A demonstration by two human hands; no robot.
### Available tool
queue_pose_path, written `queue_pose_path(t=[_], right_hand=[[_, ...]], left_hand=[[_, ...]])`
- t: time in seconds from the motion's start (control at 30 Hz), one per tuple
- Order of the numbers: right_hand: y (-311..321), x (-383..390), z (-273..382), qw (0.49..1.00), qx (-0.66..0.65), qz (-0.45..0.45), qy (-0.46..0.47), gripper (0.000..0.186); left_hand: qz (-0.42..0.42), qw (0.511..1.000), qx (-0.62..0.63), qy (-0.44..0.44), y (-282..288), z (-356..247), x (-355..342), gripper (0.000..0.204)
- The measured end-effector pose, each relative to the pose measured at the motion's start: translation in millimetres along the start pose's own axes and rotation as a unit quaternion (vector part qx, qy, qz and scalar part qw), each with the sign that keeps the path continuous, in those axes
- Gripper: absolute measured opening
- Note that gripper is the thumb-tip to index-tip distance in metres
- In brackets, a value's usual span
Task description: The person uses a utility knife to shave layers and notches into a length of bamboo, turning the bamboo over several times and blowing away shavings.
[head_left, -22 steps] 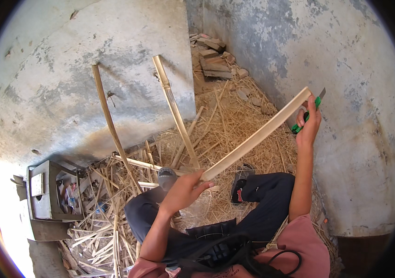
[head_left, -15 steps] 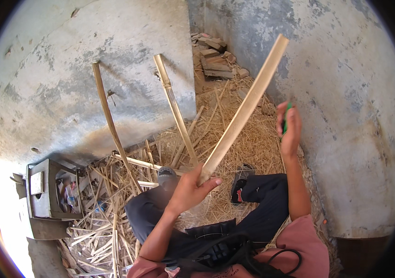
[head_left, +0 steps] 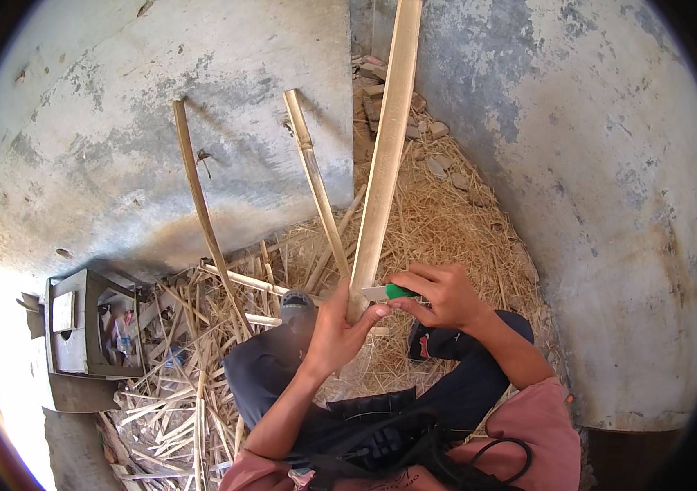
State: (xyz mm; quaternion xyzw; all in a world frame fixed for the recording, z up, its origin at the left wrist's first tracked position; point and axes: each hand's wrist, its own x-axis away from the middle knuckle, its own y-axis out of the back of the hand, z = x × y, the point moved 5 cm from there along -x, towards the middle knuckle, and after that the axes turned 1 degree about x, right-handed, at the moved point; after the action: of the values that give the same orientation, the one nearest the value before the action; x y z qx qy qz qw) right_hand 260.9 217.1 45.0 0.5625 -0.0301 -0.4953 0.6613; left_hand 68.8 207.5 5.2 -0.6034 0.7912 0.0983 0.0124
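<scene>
A long, pale bamboo strip (head_left: 385, 155) rises from my lap toward the top edge of the head view. Its lower end is gripped by my left hand (head_left: 337, 329), with the thumb pointing right. My right hand (head_left: 444, 296) is closed around the green handle of a knife (head_left: 400, 291). The short, light blade reaches left from the handle and lies against the strip just above my left thumb. Part of the blade and the strip's bottom end are hidden by my left hand.
Two bamboo strips (head_left: 316, 180) lean against the wall at the left. Straw-like shavings (head_left: 455, 221) and split pieces (head_left: 177, 425) cover the floor. An open grey box (head_left: 91, 327) stands at the left. Broken bricks (head_left: 438, 129) lie in the far corner. My legs are folded below.
My right hand has come down and left from beside the right wall, bringing the knife onto the strip. The strip has swung more upright, its top moving left.
</scene>
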Motion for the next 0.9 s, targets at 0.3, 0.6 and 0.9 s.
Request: queue_pose_path(t=[0.3,0.6,0.9], right_hand=[[-1,3,0,1.0,0.002,0.003,-0.014,0.035],[-1,5,6,0.999,0.032,-0.02,-0.024,0.031],[0,4,7,0.998,0.037,-0.03,-0.041,0.03]], left_hand=[[-0.029,0.998,-0.053,-0.028,1,-2,1,0.034],[-0.023,0.998,-0.052,0.019,1,5,3,0.037],[-0.061,0.997,-0.043,0.0,-1,3,1,0.031]])
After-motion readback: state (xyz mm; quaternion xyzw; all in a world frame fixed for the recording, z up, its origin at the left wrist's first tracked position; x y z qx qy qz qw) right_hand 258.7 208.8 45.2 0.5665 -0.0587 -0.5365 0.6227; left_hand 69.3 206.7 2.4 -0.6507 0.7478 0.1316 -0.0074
